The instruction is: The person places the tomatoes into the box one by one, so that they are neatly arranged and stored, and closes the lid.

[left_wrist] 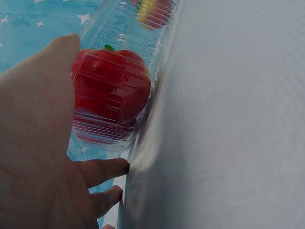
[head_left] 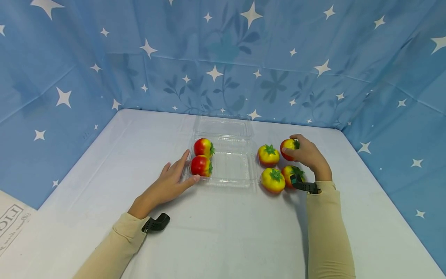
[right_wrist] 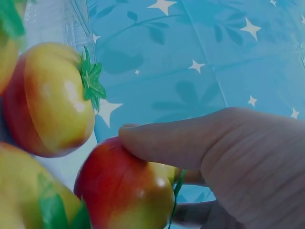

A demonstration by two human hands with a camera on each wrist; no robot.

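Observation:
My right hand (head_left: 309, 155) grips a red-and-yellow tomato (head_left: 287, 150) with a green leafy top, thumb on one side and fingers on the other. In the right wrist view the thumb presses on the red skin of that tomato (right_wrist: 121, 188). My left hand (head_left: 170, 182) lies with fingers spread at the near left corner of a clear plastic box (head_left: 231, 167), thumb by its front edge. Inside the box's left side sit two tomatoes, a rear one (head_left: 203, 147) and a front one (head_left: 200, 166). The left wrist view shows a red tomato (left_wrist: 112, 86) through the ribbed wall.
Three more tomatoes lie right of the box: a rear one (head_left: 268, 155), a front one (head_left: 273, 180) and one partly behind my right wrist (head_left: 290, 175). The box's clear lid (head_left: 223, 126) lies folded back. A blue star-patterned curtain (head_left: 223, 58) borders the white table (head_left: 223, 232).

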